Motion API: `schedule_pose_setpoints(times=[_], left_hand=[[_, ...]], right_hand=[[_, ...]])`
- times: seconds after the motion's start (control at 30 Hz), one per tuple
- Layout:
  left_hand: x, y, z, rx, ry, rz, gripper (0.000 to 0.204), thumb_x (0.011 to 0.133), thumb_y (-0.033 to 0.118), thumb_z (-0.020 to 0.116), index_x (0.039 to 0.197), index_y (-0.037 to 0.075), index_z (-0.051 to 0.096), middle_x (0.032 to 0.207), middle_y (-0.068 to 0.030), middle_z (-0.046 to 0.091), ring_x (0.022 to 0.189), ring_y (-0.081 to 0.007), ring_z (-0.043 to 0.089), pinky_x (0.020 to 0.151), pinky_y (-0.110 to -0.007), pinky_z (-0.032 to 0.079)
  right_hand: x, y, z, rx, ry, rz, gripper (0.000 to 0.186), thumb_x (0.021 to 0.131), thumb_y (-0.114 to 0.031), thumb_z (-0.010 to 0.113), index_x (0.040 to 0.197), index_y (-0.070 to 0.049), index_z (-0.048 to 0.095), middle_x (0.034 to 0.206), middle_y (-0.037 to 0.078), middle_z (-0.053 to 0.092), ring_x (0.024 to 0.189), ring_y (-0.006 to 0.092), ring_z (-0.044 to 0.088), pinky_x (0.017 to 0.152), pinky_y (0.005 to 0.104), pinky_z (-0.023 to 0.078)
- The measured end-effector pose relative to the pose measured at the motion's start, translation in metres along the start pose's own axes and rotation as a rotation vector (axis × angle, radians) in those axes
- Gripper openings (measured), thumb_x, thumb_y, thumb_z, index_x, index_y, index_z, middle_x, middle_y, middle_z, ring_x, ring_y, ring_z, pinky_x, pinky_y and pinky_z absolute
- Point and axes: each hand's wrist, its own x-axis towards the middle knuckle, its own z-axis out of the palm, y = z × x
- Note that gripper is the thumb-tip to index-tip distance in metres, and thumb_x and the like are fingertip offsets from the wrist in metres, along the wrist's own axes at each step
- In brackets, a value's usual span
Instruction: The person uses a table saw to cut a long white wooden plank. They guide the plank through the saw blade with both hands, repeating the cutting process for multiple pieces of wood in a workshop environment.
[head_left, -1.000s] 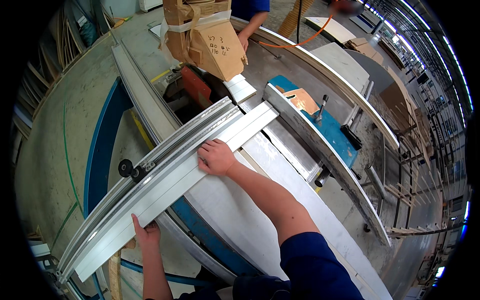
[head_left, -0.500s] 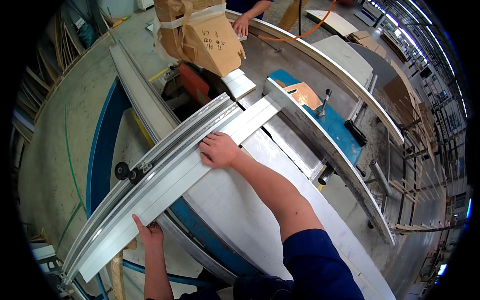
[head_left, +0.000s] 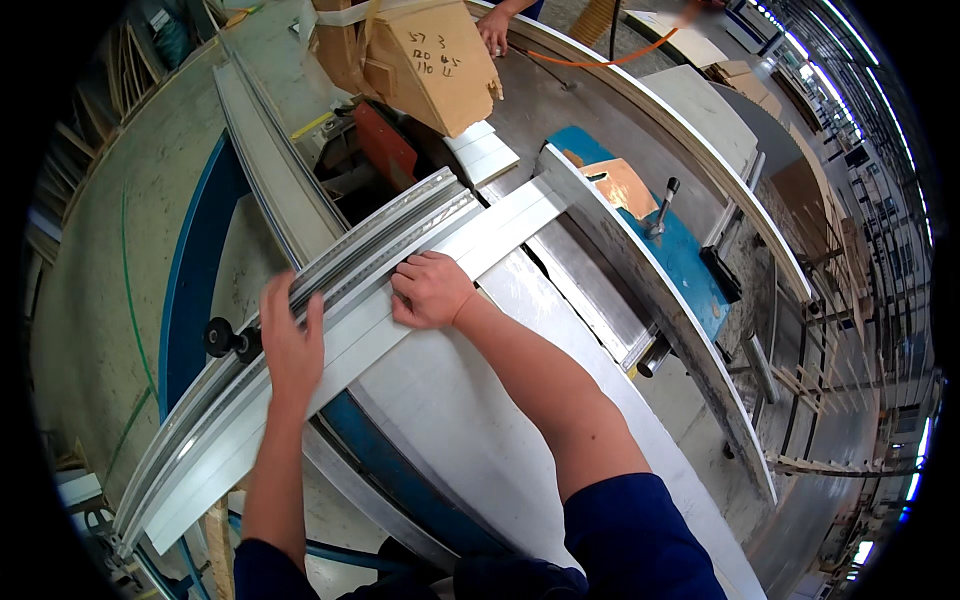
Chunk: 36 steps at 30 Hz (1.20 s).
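A long white grooved strip (head_left: 510, 232) lies along the aluminium fence rail (head_left: 432, 212), crossing the saw table diagonally. My right hand (head_left: 432, 290) has its fingers curled down on the strip's middle, against the rail. Over the rail to the left is my left hand (head_left: 292, 345), slightly blurred, fingers and thumb apart, nothing visible in it. Close beside its wrist-side edge sits a black knob (head_left: 220, 337) attached to the rail. The strip's far right end reaches a long metal fence (head_left: 640, 258). Below my right arm spreads the pale table surface (head_left: 450, 410).
A cardboard-and-tape cover (head_left: 435, 75) hangs above a red part (head_left: 385, 145) of the machine. Another person's hand (head_left: 493, 32) rests at the far table edge. A lever (head_left: 664, 207) stands on a blue plate (head_left: 690, 262). A long sliding beam (head_left: 275, 165) extends leftward.
My left hand has let go of the strip's lower left part and moved up over the rail, near the black knob. My right hand stays on the strip. The view has shifted slightly.
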Motion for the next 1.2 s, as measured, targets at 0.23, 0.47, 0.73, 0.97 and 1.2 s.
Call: schedule_pose_setpoints(times=[0.23, 0.47, 0.73, 0.97, 1.2], left_hand=[[0.045, -0.024, 0.043, 0.464, -0.208, -0.146, 0.047, 0.106, 0.045, 0.057, 0.105, 0.001, 0.073, 0.103, -0.0182, 0.075, 0.1, -0.0362, 0.068, 0.089, -0.047, 0.05], [0.068, -0.045, 0.051, 0.423, -0.187, -0.156, 0.049, 0.107, 0.047, 0.057, 0.107, 0.001, 0.073, 0.099, -0.0229, 0.073, 0.096, -0.0427, 0.068, 0.089, -0.051, 0.05], [0.104, -0.069, 0.055, 0.449, -0.168, -0.17, 0.043, 0.104, 0.043, 0.062, 0.105, 0.002, 0.074, 0.1, -0.018, 0.075, 0.097, -0.0372, 0.069, 0.09, -0.048, 0.051], [0.125, -0.097, 0.06, 0.427, -0.11, -0.161, 0.043, 0.102, 0.045, 0.064, 0.096, 0.004, 0.073, 0.096, -0.018, 0.074, 0.096, -0.0381, 0.068, 0.088, -0.049, 0.052], [0.132, -0.09, 0.058, 0.352, -0.161, -0.233, 0.042, 0.102, 0.044, 0.064, 0.097, 0.004, 0.072, 0.098, -0.015, 0.073, 0.1, -0.0334, 0.068, 0.092, -0.046, 0.05]], right_hand=[[0.015, 0.012, 0.011, -0.006, 0.007, -0.006, 0.018, 0.077, -0.022, 0.069, 0.073, -0.009, 0.058, 0.074, 0.007, 0.059, 0.074, 0.0271, 0.062, 0.072, 0.0396, 0.052], [0.039, 0.028, 0.028, -0.021, 0.044, -0.021, 0.021, 0.076, -0.023, 0.07, 0.071, -0.01, 0.055, 0.074, 0.006, 0.058, 0.073, 0.0264, 0.062, 0.068, 0.0383, 0.051], [0.074, 0.046, 0.047, -0.015, 0.026, 0.007, 0.019, 0.076, -0.023, 0.07, 0.072, -0.009, 0.059, 0.073, 0.007, 0.06, 0.074, 0.0279, 0.063, 0.071, 0.0401, 0.052], [0.103, 0.057, 0.065, -0.02, -0.004, 0.042, 0.018, 0.075, -0.023, 0.071, 0.073, -0.009, 0.06, 0.077, 0.009, 0.063, 0.078, 0.0294, 0.065, 0.073, 0.0428, 0.053], [0.098, 0.067, 0.06, -0.034, -0.011, 0.048, 0.014, 0.073, -0.019, 0.07, 0.075, -0.009, 0.059, 0.075, 0.009, 0.062, 0.072, 0.0333, 0.064, 0.068, 0.0461, 0.052]])
